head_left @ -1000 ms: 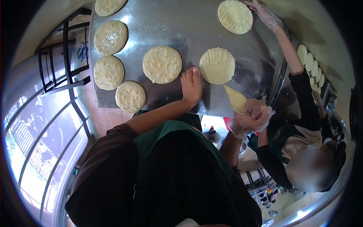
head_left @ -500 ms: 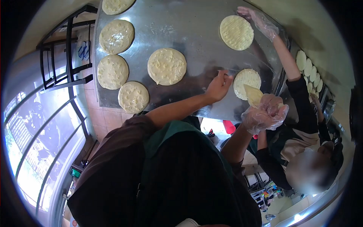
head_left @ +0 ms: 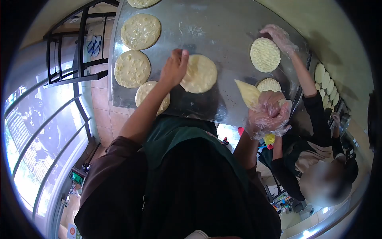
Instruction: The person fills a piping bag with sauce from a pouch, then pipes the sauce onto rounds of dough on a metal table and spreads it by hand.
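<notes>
My bare left hand (head_left: 174,68) is at the left edge of a pale dough round (head_left: 201,73), with its fingers bent against it and the tips partly hidden. In a clear plastic glove, my right hand (head_left: 270,115) is closed around a piping bag (head_left: 247,95) filled with something pale yellow. The bag's narrow end points up and left. Behind the bag and glove, a round with piped topping (head_left: 269,85) lies partly hidden on the metal table (head_left: 223,44). Farther back is another round, covered in wavy piped lines (head_left: 265,55).
Several lumpy-topped dough rounds (head_left: 132,69) line the table's left side. A co-worker's gloved hand (head_left: 280,38) touches the far piped round's edge. The co-worker stands at the right, close to my right arm. Several pale ovals (head_left: 326,81) lie beyond the right edge; a black metal rack (head_left: 81,47) stands left.
My left hand has moved left to the dough round, which has shifted slightly toward me. The piping bag has swung left, off the near piped round. The whole view has also shifted.
</notes>
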Motion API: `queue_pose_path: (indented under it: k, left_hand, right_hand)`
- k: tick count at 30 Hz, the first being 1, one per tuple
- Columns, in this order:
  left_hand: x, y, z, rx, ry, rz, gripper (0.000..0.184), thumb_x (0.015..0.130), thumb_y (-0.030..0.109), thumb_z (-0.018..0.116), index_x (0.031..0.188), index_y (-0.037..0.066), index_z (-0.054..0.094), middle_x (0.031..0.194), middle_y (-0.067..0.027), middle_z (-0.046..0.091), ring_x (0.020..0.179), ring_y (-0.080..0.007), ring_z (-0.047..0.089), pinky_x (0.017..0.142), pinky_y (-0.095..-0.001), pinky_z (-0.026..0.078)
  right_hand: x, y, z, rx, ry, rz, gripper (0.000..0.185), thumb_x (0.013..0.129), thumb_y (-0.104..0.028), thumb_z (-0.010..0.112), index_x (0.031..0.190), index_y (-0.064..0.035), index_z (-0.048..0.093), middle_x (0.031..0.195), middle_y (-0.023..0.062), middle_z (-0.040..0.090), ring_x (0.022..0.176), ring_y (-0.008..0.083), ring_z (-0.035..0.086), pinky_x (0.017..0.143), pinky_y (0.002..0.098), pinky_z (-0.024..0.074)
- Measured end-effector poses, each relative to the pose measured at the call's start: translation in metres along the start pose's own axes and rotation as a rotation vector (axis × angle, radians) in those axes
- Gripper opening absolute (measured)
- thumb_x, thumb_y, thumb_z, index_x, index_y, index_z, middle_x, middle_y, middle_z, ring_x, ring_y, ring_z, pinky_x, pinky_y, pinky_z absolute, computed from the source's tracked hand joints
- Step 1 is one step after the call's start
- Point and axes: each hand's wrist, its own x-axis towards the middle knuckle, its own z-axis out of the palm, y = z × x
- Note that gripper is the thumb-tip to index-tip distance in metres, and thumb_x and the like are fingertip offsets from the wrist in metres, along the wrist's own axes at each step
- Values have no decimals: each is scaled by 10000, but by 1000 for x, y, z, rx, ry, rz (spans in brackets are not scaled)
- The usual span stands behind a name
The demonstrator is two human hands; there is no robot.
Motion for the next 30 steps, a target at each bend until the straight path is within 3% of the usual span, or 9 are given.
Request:
queue_pose_path:
  k: [4, 7, 9, 12, 15, 18, 21, 28, 30]
  left_hand:
    - [-38, 3, 31, -140, 10, 5, 717, 915, 591, 287, 1235, -45, 379, 1058, -248, 573, 1023, -377, 554, 892, -420, 415]
    - [-73, 5, 33, -273, -98, -13, 672, 935, 566, 260, 1239, -19, 391, 1090, -185, 570, 1007, -355, 562, 920, -429, 396]
    - [-99, 18, 31, -942, -565, -501, 617, 926, 532, 359, 1196, -19, 422, 1084, -163, 577, 986, -307, 575, 880, -430, 425]
    - [-108, 59, 24, -1695, -927, -978, 478, 942, 456, 402, 1116, 16, 468, 978, -103, 586, 856, -234, 599, 791, -379, 469]
    - [-102, 45, 58, -1835, -644, -1053, 342, 928, 381, 468, 964, 44, 516, 835, -69, 595, 726, -172, 600, 692, -336, 494]
    - [-104, 38, 48, -1759, -774, -847, 233, 908, 292, 516, 843, 69, 532, 716, -27, 576, 622, -152, 576, 618, -308, 499]
    - [-97, 38, 43, -1768, -727, -793, 196, 895, 235, 539, 765, 88, 533, 681, -13, 565, 599, -145, 561, 630, -305, 501]
    - [-80, 42, 33, -1600, -497, -984, 163, 884, 224, 547, 802, 83, 543, 694, -16, 559, 618, -141, 565, 612, -299, 492]
    - [-85, 28, 43, -1586, -446, -1013, 158, 883, 221, 546, 809, 82, 545, 703, -20, 562, 626, -140, 569, 611, -295, 494]
  right_hand:
    - [-24, -1, 7, -87, 32, 59, 331, 917, -309, 426, 672, -94, 368, 603, 32, 396, 512, 130, 384, 468, 274, 290]
    - [-50, -3, 7, -169, 55, 122, 319, 917, -304, 429, 690, -82, 395, 617, 38, 419, 522, 136, 404, 474, 279, 307]
    - [-69, -2, 9, -226, 62, 170, 312, 917, -300, 432, 703, -74, 414, 627, 43, 434, 529, 140, 417, 478, 282, 318]
    - [-95, 3, 17, -292, 45, 231, 304, 918, -295, 435, 721, -62, 441, 641, 49, 457, 539, 146, 437, 484, 286, 335]
    - [-104, 13, 30, -342, 11, 263, 300, 918, -290, 439, 740, -51, 468, 655, 56, 480, 548, 152, 457, 490, 291, 352]
    - [-109, 24, 43, -382, -32, 273, 298, 918, -285, 443, 759, -39, 495, 669, 62, 503, 558, 157, 477, 496, 295, 369]
    - [-112, 33, 53, -416, -69, 281, 300, 918, -280, 446, 777, -27, 523, 683, 69, 526, 568, 163, 497, 502, 300, 386]
    - [-108, 51, 65, -559, -139, 258, 328, 925, -276, 436, 845, 2, 590, 717, 85, 581, 582, 180, 544, 504, 320, 419]
    - [-118, 51, 60, -445, -165, 379, 312, 925, -267, 439, 837, -7, 587, 705, 72, 575, 592, 174, 544, 504, 319, 418]
